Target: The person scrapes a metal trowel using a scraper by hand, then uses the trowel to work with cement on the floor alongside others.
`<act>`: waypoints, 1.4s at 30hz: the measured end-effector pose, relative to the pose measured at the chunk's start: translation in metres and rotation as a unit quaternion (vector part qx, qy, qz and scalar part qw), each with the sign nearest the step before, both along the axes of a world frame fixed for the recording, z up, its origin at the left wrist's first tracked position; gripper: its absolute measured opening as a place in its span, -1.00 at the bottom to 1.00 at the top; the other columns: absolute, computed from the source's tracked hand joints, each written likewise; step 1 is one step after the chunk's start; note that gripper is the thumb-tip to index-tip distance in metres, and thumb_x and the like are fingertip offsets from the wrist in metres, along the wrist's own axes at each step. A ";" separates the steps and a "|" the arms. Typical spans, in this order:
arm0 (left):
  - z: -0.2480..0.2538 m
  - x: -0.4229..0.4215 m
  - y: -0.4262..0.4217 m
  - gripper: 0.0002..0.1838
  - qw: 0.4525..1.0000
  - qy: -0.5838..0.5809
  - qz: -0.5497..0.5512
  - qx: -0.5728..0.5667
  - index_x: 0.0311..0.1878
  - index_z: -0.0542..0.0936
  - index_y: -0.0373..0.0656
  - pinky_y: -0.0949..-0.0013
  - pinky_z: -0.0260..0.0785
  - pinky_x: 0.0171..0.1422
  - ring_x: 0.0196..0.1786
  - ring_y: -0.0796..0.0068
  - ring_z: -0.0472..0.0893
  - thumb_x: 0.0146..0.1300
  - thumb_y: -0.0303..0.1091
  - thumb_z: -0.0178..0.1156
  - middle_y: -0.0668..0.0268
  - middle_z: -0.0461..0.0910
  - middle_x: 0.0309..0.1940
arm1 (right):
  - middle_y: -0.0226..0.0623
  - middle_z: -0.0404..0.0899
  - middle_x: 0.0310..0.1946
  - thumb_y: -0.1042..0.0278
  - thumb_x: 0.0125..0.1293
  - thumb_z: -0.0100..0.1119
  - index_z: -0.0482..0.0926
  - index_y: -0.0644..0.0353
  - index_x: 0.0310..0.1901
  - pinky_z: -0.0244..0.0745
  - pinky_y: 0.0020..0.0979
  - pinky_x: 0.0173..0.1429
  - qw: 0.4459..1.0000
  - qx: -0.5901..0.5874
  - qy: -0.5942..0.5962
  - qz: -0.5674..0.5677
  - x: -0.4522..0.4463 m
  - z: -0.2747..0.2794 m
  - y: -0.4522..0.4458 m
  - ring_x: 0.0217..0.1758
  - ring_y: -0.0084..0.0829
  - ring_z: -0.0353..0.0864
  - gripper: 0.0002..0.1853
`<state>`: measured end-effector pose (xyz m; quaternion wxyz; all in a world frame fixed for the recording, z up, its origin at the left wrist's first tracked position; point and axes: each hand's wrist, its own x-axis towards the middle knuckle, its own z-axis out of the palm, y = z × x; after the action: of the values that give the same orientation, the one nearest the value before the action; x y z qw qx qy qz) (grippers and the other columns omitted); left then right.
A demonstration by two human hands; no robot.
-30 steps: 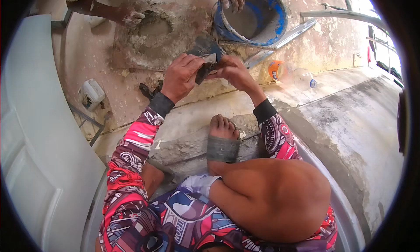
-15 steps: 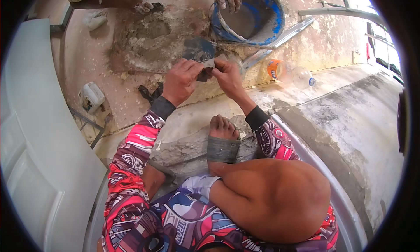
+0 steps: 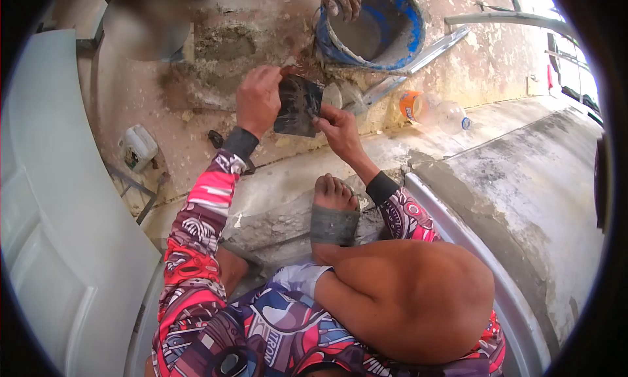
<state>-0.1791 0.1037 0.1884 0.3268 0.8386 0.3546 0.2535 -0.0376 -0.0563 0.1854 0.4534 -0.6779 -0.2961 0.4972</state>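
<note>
Head view; left hand [image 3: 258,101] and right hand [image 3: 341,130] hold smeared squarish sheet [image 3: 297,107]

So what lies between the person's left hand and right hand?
A dark, smeared flat piece lies between the left hand and the right hand, as the head view shows.

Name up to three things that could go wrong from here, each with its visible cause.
The black sheet is held only near its edges by the left hand and right hand, so it might slip.
The clear bottle lies on its side and could roll if knocked.
The toes are bare, so anything dropped there may hurt them.
</note>
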 end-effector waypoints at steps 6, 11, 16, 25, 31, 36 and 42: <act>0.031 0.003 -0.050 -0.69 0.994 -0.002 -0.102 0.030 -0.11 0.57 -0.18 0.12 0.44 -0.01 -0.13 0.11 0.55 0.01 -0.56 0.14 0.22 0.56 -0.25 | -0.26 0.73 -0.35 0.48 0.17 0.18 0.65 0.35 -0.03 0.50 -0.48 -0.25 0.998 -0.003 -0.055 -0.008 -0.004 -0.009 -0.001 -0.34 -0.69 0.54 -0.68; 0.009 0.008 -0.035 -0.68 1.000 0.002 -0.022 0.005 -0.07 0.58 -0.22 0.08 0.45 -0.01 -0.09 0.04 0.56 0.04 -0.59 0.14 0.15 0.58 -0.20 | -0.30 0.70 -0.38 0.50 0.19 0.16 0.65 0.36 -0.05 0.48 -0.50 -0.25 0.997 -0.012 -0.072 -0.011 -0.006 -0.005 -0.005 -0.34 -0.70 0.51 -0.71; 0.020 0.008 -0.040 -0.76 0.998 -0.014 -0.051 0.026 -0.12 0.58 -0.21 0.09 0.43 -0.04 -0.12 0.06 0.55 0.11 -0.54 0.10 0.15 0.56 -0.27 | -0.47 0.60 -0.43 0.55 0.26 0.13 0.62 0.39 -0.11 0.42 -0.55 -0.26 0.997 -0.037 -0.065 0.010 -0.001 -0.003 -0.005 -0.35 -0.72 0.46 -0.80; -0.006 -0.008 -0.011 -0.74 0.999 0.021 0.048 0.008 -0.09 0.58 -0.22 0.09 0.44 -0.05 -0.12 0.06 0.56 0.12 -0.55 0.10 0.15 0.56 -0.26 | -0.45 0.63 -0.39 0.54 0.32 0.13 0.62 0.36 -0.16 0.46 -0.54 -0.20 0.998 -0.049 0.027 -0.018 0.003 -0.013 -0.011 -0.34 -0.65 0.55 -0.87; 0.027 -0.005 -0.071 -0.71 0.998 -0.027 -0.056 0.008 -0.08 0.58 -0.24 0.09 0.44 -0.05 -0.14 0.02 0.55 0.08 -0.57 0.11 0.12 0.56 -0.23 | -0.48 0.57 -0.54 0.53 0.23 0.16 0.62 0.37 -0.26 0.39 -0.55 -0.33 0.997 -0.004 0.024 -0.068 0.000 -0.026 -0.008 -0.43 -0.75 0.43 -0.89; 0.008 0.002 -0.058 -0.73 0.999 0.021 0.002 -0.037 -0.07 0.58 -0.25 0.09 0.43 -0.01 -0.12 0.02 0.55 0.13 -0.53 0.13 0.11 0.57 -0.22 | -0.44 0.63 -0.40 0.54 0.29 0.16 0.61 0.38 -0.19 0.47 -0.53 -0.21 0.999 -0.022 0.016 -0.021 0.002 0.000 -0.004 -0.36 -0.64 0.55 -0.88; -0.031 -0.009 0.000 -0.83 0.994 0.017 0.110 -0.008 -0.12 0.62 -0.22 0.08 0.42 -0.04 -0.13 0.00 0.56 0.27 -0.43 0.14 0.11 0.60 -0.25 | -0.47 0.63 -0.38 0.56 0.27 0.20 0.64 0.38 -0.14 0.45 -0.55 -0.23 0.995 -0.042 0.027 -0.082 0.007 -0.008 -0.015 -0.37 -0.68 0.52 -0.84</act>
<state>-0.1876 0.1034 0.1577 0.2974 0.7960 0.4525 0.2706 -0.0305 -0.0716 0.1775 0.4720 -0.7043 -0.2060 0.4886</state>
